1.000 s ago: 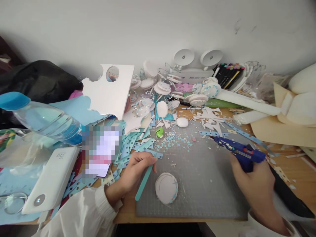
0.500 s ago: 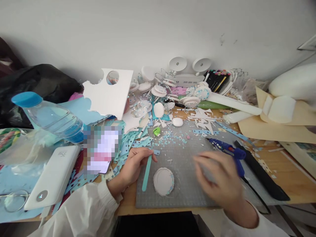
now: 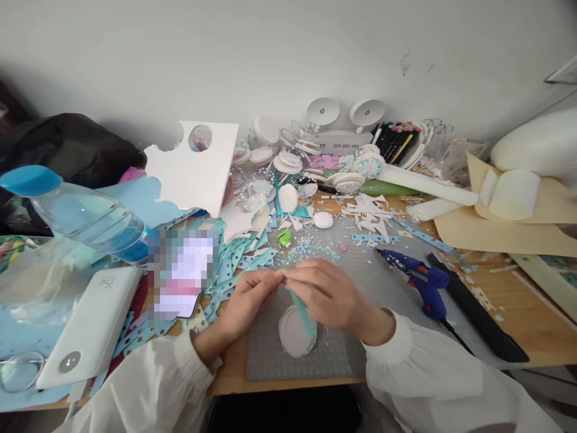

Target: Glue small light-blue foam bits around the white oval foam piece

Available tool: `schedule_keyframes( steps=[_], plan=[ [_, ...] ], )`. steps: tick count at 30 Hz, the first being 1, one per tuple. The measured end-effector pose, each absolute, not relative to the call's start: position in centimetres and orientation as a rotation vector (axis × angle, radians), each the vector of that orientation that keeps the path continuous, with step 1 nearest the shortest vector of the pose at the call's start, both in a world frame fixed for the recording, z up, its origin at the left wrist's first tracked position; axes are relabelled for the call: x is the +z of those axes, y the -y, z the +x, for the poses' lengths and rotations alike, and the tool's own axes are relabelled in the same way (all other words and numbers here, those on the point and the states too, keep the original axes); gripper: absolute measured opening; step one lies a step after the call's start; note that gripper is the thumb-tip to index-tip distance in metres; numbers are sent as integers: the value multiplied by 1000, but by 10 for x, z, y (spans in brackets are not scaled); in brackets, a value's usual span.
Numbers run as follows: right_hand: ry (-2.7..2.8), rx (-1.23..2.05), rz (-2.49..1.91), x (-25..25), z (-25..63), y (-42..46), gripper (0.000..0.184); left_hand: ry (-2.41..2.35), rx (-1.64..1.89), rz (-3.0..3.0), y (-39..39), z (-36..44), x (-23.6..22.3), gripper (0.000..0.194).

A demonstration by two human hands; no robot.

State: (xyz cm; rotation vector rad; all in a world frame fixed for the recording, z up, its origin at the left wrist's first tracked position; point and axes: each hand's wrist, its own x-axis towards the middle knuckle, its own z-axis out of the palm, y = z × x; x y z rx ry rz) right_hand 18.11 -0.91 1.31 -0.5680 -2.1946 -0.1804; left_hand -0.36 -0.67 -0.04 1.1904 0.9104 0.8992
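Note:
The fingertips of my left hand (image 3: 255, 297) and my right hand (image 3: 327, 294) meet in a pinch above the cutting mat. From the pinched fingers a flat teal strip (image 3: 305, 316) with a rounded end slants down to the right. Its upper end is hidden by the fingers. Just beneath lies a round white disc (image 3: 292, 334), blue bits along its right edge and thin clear threads beside it. To the right, a blue glue gun (image 3: 417, 273) rests on its side on the grey mat (image 3: 360, 355), out of my hands.
Small blue and white paper bits (image 3: 306, 249) and a green gadget (image 3: 284, 238) lie beyond my hands. At left are a phone (image 3: 193, 270), a white power bank (image 3: 92, 325) and a tilted water bottle (image 3: 90, 216). A long black object (image 3: 482, 319) lies at right.
My right hand let go of the glue gun and came left to my left hand. The teal strip, earlier pointing down-left from my left fingers, now slants down-right beneath both hands.

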Motion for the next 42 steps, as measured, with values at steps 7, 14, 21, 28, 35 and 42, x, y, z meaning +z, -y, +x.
schedule_keyframes(
  steps=[7,14,21,28,35,42],
  plan=[
    [1510,526,-1093,-5,216,8,9,-836,532,2139,3,-7,-2,35],
    [1247,922,-1069,-7,222,10,14,-678,340,2266,-4,-11,-7,24],
    [1208,981,-1026,1,223,16,15,-648,275,2239,-5,-8,-3,19],
    [1189,990,-943,-1,220,23,14,-848,472,1686,2,-5,3,15],
    [1251,1014,-944,-1,215,27,12,-914,566,1438,4,-2,-3,17],
    [1223,1006,-965,-1,213,26,13,-853,529,1486,4,-4,-6,18]
  ],
)
